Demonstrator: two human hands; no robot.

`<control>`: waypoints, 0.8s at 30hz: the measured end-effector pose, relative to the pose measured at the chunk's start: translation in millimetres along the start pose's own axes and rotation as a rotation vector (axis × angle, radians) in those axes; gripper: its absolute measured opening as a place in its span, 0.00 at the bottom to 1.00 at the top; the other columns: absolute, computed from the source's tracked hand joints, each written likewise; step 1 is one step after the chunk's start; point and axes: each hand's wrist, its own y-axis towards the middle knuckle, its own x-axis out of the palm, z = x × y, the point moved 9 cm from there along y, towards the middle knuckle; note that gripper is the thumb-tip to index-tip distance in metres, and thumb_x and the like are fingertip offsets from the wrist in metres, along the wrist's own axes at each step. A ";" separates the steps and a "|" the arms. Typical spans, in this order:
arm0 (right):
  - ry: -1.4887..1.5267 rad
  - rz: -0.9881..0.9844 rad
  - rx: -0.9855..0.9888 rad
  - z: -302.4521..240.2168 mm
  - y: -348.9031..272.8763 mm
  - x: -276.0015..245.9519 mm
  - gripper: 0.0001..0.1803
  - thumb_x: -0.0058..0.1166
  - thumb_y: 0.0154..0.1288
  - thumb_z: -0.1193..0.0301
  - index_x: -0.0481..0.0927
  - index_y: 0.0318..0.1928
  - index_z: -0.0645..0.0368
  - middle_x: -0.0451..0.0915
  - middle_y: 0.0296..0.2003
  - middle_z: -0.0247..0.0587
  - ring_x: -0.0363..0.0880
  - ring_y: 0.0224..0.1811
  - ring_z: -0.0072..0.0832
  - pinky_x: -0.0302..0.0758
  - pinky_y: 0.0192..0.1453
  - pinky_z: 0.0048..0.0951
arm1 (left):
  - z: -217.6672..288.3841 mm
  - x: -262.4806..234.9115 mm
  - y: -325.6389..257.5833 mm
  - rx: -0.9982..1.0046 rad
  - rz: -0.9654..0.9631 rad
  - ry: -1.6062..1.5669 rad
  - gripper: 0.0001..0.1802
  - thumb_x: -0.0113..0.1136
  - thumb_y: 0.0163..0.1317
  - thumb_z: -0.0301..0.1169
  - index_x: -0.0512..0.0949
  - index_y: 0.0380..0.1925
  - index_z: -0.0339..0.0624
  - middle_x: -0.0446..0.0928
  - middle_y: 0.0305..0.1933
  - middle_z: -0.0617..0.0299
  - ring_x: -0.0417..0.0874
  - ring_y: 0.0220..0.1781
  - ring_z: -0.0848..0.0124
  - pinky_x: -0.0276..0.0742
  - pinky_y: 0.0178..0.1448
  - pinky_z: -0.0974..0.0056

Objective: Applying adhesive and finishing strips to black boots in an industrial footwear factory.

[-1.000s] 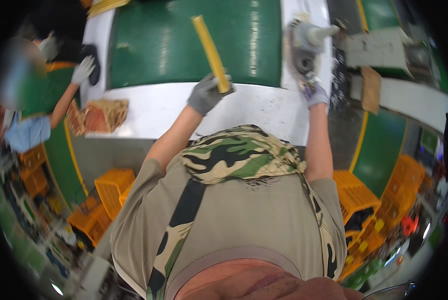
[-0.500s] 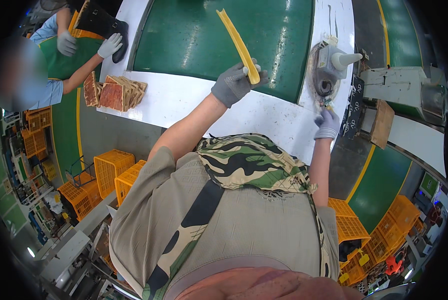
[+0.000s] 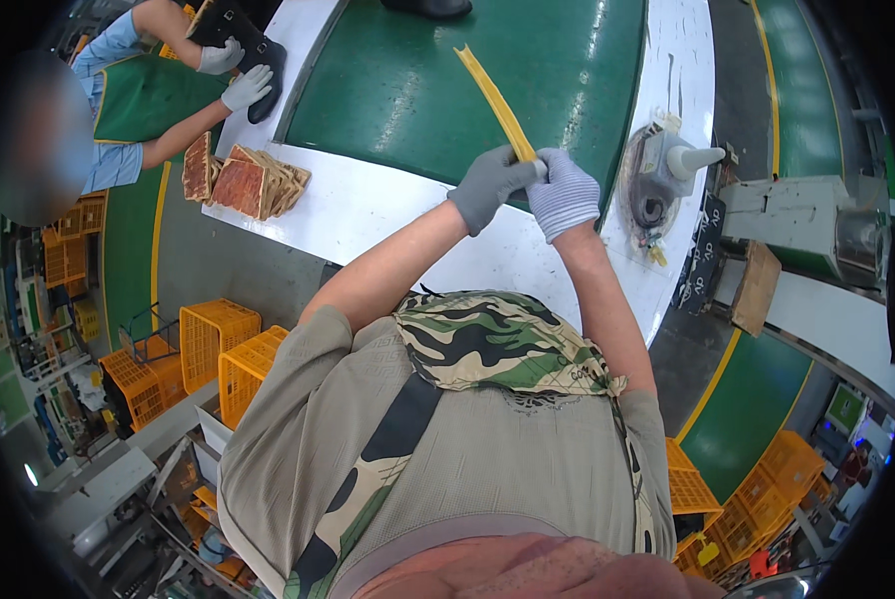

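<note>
A long yellow channel-shaped strip [image 3: 494,102] points up and away over the green belt. My left hand [image 3: 490,188], in a grey glove, is closed round its near end. My right hand [image 3: 565,195], in a striped pale glove, meets the left one there, its fingers closed against the same end. The gloves hide the lowest part of the strip. To the right of my hands, a grey bottle with a white nozzle [image 3: 667,160] stands on the white table edge. A small yellow-and-green item [image 3: 657,255] lies just nearer to me than the bottle.
Several brown-faced blocks [image 3: 258,183] sit on the white table [image 3: 367,200] at left. Beyond them a co-worker's gloved hands [image 3: 246,88] touch a black boot [image 3: 265,75]. Another dark boot [image 3: 427,8] rests on the green belt [image 3: 387,100]. Orange crates [image 3: 218,339] stand behind at left.
My right hand has moved left from beside the bottle to the strip's near end. A dark boot has come into view at the top. The co-worker's second hand has moved onto the black boot.
</note>
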 end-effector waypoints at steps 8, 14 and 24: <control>0.122 0.019 0.108 20.2 -6.3 9.4 0.10 0.56 0.59 0.71 0.81 0.42 0.56 0.83 0.28 0.49 0.83 0.30 0.46 0.79 0.35 0.42 | 56.0 14.5 -17.0 0.322 0.296 0.951 0.33 0.57 0.60 0.33 0.63 0.64 0.30 0.79 0.26 0.46 0.84 0.28 0.58 0.76 0.35 0.58; 0.360 -0.055 0.229 41.7 -11.7 26.0 0.14 0.54 0.59 0.73 0.81 0.45 0.60 0.84 0.29 0.49 0.84 0.29 0.38 0.80 0.37 0.35 | 48.7 12.1 -11.2 0.358 0.302 1.098 0.30 0.54 0.62 0.31 0.63 0.62 0.28 0.80 0.30 0.40 0.83 0.33 0.46 0.78 0.38 0.51; 0.848 -0.104 0.453 61.3 -32.5 47.8 0.11 0.52 0.62 0.80 0.79 0.46 0.68 0.82 0.29 0.39 0.76 0.20 0.17 0.73 0.23 0.19 | 34.9 5.5 -10.2 0.356 0.248 1.098 0.32 0.53 0.61 0.29 0.63 0.65 0.28 0.80 0.38 0.37 0.85 0.38 0.49 0.80 0.43 0.54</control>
